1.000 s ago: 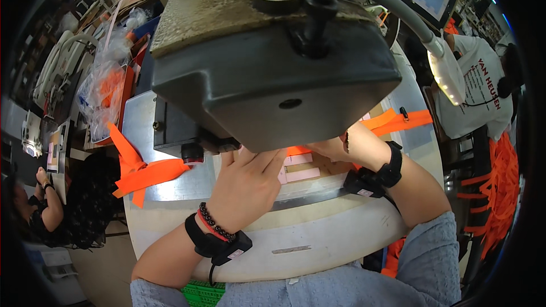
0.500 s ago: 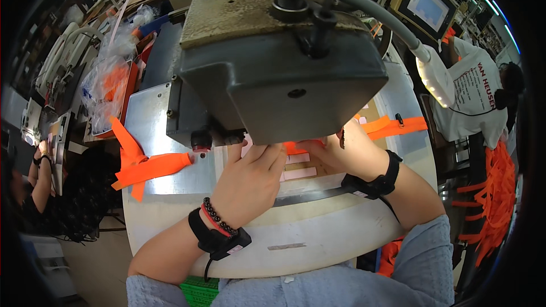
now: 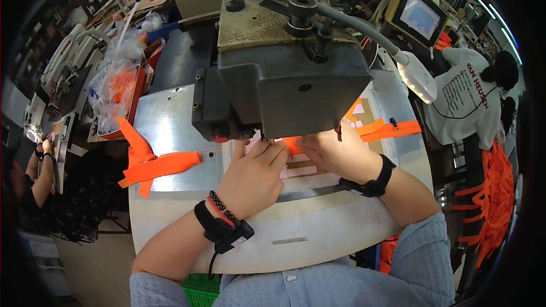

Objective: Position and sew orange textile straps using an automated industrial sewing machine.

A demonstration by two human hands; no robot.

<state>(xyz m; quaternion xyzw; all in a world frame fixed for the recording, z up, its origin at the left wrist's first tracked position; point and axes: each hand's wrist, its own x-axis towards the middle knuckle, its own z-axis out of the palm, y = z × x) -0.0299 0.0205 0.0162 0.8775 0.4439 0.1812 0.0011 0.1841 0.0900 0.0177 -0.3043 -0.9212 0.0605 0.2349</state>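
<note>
Head view: both hands sit close under the grey sewing machine head [image 3: 284,88]. Compared with a second ago the hands have drawn nearer together and the wearer's view has lifted, so more of the machine top and lamp arm shows. The orange strap [image 3: 293,145] is now pinched flat between the two hands right at the needle area, where before it was mostly hidden by the machine. Judgement: the strap is being lined up or fed under the foot; the stitch point itself is hidden.

Left hand [image 3: 253,179]: fingers stretched flat, tips pressing the strap down on the plate; no closed grip, palm down. Wrist carries a black band and bead bracelets.
Right hand [image 3: 333,156]: fingers curled over the strap's other side, holding it down; whether it pinches or only presses, cannot tell. Black watch on the wrist.

Strap tail runs out right past the machine [image 3: 392,131]. A second bundle of orange straps [image 3: 153,165] lies on the left of the metal worktop [image 3: 170,128], well apart from the hands.

Room: factory floor. Lamp [image 3: 418,77] on a bent arm, screen [image 3: 421,17] behind, plastic bags with orange pieces [image 3: 116,91] to the left, more orange straps hanging [image 3: 495,187] at right. Other people work at both edges.
</note>
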